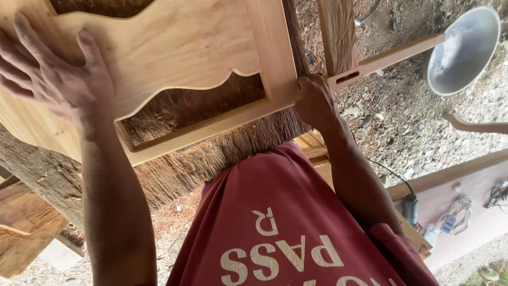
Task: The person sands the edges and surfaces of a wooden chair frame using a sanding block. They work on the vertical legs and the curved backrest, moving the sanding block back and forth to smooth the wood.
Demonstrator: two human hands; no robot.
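Note:
A pale wooden frame with a scalloped plywood panel lies across a rough, thick log. My left hand rests flat on the panel's left part with its fingers spread. My right hand is closed around the frame's lower right corner. There a thin rail with a mortise slot sticks out to the right. My red shirt fills the bottom of the view.
A round metal bowl lies on the gravel and wood chips at the upper right. A curved wooden piece and a reddish board are at the right, with a corded power tool beside them. Timber offcuts lie at the lower left.

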